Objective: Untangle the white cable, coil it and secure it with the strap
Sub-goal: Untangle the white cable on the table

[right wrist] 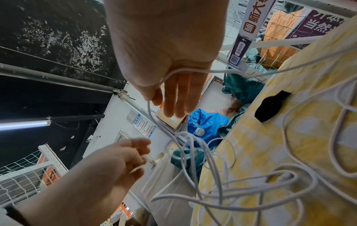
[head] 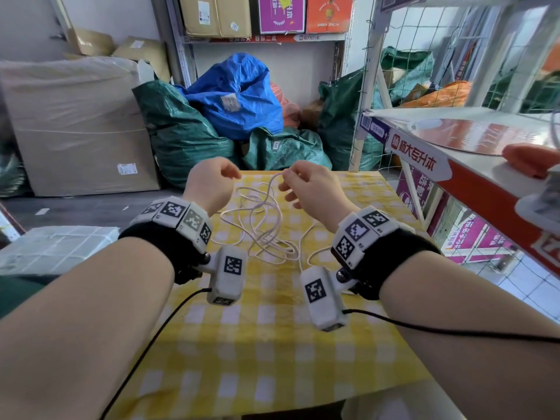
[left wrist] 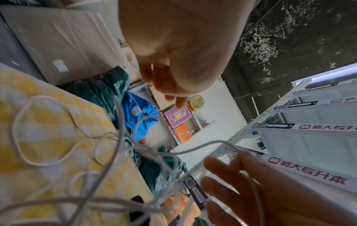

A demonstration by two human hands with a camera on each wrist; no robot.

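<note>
- Untangling is the step in hand, and I judge it early: the white cable [head: 263,225] lies as a loose snarl of crossing loops on the yellow checked tablecloth [head: 266,344], toward the far half of the table, with one strand lifted up out of the heap.
- Right hand [head: 312,186]: the right wrist view shows thumb and forefinger pinching the raised strand, which runs across the palm, while the other fingers [right wrist: 179,94] hang nearly straight.
- Left hand [head: 212,183] hovers just beside the right, above the tangle, with its fingers curled in. The right wrist view shows something thin and white at its fingertips; whether that is a cable end truly held, I cannot tell.
- Nothing is coiled yet, and no loop looks laid in order.
- A black strap [right wrist: 270,105] lies flat on the cloth near the table's far edge, beyond the tangle and apart from both hands; it appears untouched.
- Left to do, in my judgement: free the crossings, wind the coil, then wrap the strap around it.
- Room: the near half of the table is bare cloth, good for laying out a coil. A white shelf [head: 454,137] stands close along the table's right edge, so wide pulls to that side look cramped; the left edge faces open floor.
- Some loops reach close to the far edge and could slip over it.
</note>
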